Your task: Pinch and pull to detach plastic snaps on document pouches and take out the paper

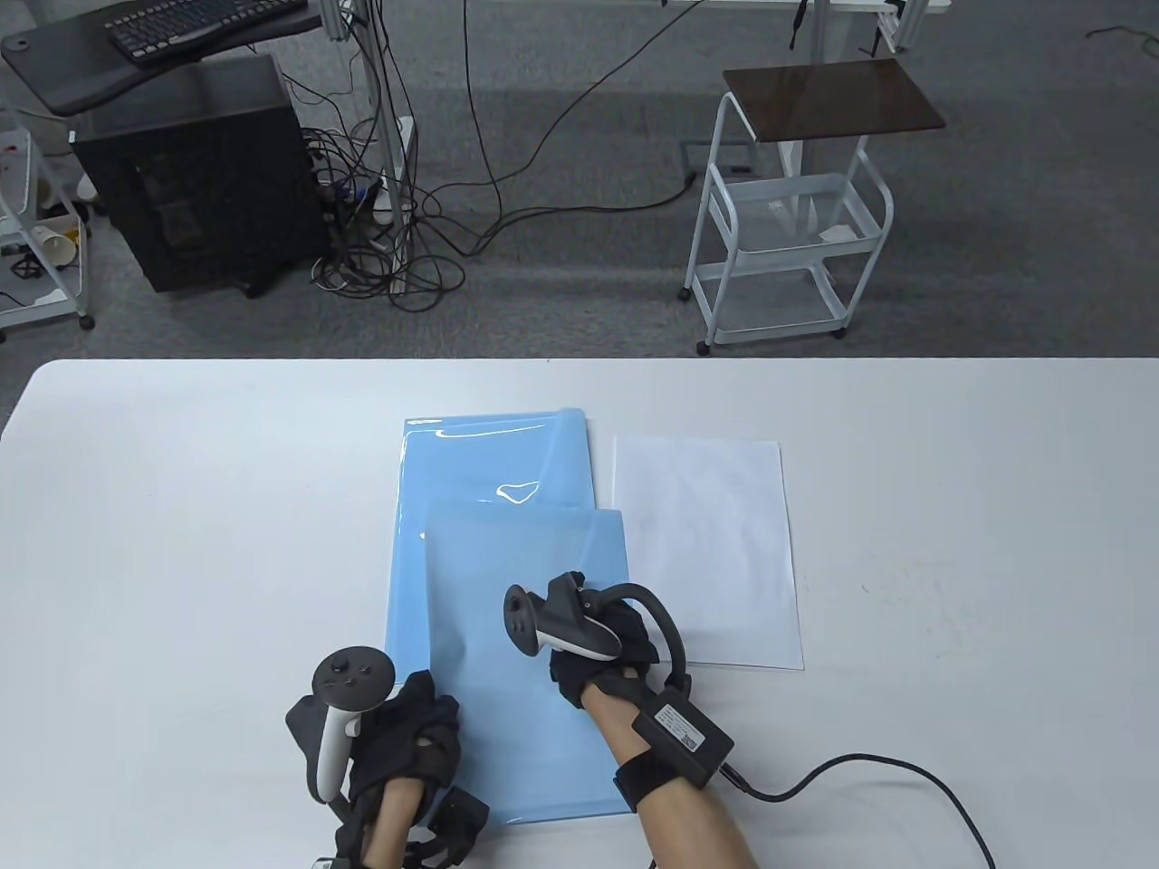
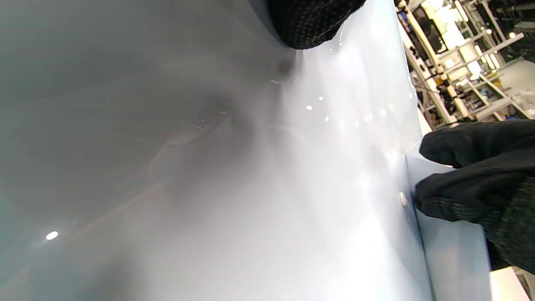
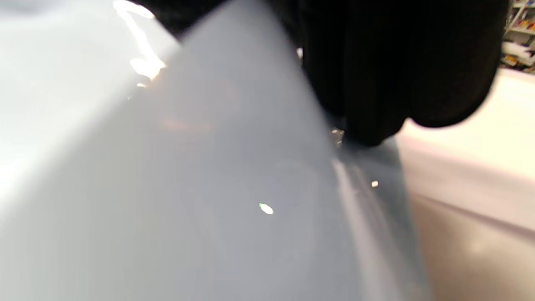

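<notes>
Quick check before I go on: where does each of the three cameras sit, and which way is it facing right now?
Table view: above, looking down the white table at two blue pouches and a paper sheet; left hand and right hand show.
Left wrist view: low over the pouch, facing right; a left fingertip at top, right-hand fingers pinching the pouch edge.
Right wrist view: close, blurred, along the lifted pouch; dark glove at top.
Shared: both wrist views show the same blue pouch.

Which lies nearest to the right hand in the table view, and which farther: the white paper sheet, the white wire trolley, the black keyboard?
1. White paper sheet, just right of the right hand.
2. White wire trolley, beyond the table.
3. Black keyboard, far top left.
</notes>
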### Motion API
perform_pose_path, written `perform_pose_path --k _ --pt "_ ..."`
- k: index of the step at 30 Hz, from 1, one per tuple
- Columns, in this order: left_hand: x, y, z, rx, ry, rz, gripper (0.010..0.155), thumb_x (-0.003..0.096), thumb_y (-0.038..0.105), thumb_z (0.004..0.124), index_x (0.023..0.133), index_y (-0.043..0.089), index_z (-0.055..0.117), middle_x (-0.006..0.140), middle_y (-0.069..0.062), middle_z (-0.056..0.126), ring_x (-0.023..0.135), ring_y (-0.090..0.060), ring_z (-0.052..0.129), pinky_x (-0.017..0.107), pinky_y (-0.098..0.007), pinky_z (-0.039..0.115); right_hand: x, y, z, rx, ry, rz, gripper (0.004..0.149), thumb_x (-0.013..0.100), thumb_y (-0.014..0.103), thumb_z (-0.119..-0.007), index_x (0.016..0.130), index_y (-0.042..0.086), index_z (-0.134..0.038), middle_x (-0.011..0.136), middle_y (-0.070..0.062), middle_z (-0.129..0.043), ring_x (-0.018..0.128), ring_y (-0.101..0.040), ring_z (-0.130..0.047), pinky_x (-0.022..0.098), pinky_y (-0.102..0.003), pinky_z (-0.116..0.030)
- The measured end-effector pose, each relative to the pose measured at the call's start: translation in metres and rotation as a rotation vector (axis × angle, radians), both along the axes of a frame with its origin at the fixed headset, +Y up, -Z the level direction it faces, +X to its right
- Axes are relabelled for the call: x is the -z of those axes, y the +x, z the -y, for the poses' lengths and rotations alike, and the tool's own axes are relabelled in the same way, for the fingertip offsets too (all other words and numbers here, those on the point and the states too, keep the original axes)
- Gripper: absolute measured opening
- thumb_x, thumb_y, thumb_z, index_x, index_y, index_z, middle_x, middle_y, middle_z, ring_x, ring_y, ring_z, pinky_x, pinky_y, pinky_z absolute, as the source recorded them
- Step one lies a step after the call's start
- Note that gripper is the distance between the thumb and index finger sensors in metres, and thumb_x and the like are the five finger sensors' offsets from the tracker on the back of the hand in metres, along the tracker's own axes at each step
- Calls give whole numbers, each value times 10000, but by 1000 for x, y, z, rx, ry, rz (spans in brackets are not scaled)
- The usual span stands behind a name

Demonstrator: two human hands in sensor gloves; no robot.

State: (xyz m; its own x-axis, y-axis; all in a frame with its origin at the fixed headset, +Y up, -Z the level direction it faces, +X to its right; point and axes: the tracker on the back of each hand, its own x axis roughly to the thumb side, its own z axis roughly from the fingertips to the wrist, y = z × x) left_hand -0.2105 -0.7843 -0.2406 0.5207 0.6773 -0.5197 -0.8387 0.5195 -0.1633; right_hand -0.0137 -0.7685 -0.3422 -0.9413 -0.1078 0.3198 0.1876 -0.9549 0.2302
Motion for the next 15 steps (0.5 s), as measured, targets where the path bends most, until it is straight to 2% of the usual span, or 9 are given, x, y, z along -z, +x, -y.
perform_pose_path --k 3,5,8,12,15 --pt "0 0 0 -7 -3 -5 491 560 243 700 1021 100 607 871 -46 926 593 -213 1088 420 -358 946 -7 8 -11 33 36 2 691 537 205 -838 1104 27 -485 1057 -308 -742 746 -516 -936 473 -641 -841" --pt "0 0 0 -11 -3 -7 490 561 243 701 1021 100 608 872 -48 925 593 -216 1088 420 -359 946 -13 11 -18 21 75 -7 702 535 192 -840 1113 62 -463 1125 -319 -617 855 -565 -819 515 -688 -778" --pt "0 -1 0 -19 -5 -8 490 562 244 701 1020 98 608 871 -50 926 593 -218 1088 419 -360 945 -25 15 -29 -78 184 -78 730 513 168 -873 1114 134 -460 1201 -239 -451 1018 -560 -544 639 -741 -592" --pt "-1 -1 -1 -23 -6 -10 490 563 244 699 1021 97 605 873 -50 923 596 -219 1085 422 -361 942 -40 20 -34 -232 225 -217 756 464 133 -932 1091 209 -516 1221 -125 -447 1079 -446 -438 734 -666 -486" --pt "-1 -1 -1 -23 -5 -13 491 562 245 700 1021 99 604 874 -46 923 595 -218 1085 422 -360 943 -50 25 -33 -298 251 -331 743 419 108 -966 1054 229 -602 1196 -102 -550 1071 -396 -495 746 -604 -501"
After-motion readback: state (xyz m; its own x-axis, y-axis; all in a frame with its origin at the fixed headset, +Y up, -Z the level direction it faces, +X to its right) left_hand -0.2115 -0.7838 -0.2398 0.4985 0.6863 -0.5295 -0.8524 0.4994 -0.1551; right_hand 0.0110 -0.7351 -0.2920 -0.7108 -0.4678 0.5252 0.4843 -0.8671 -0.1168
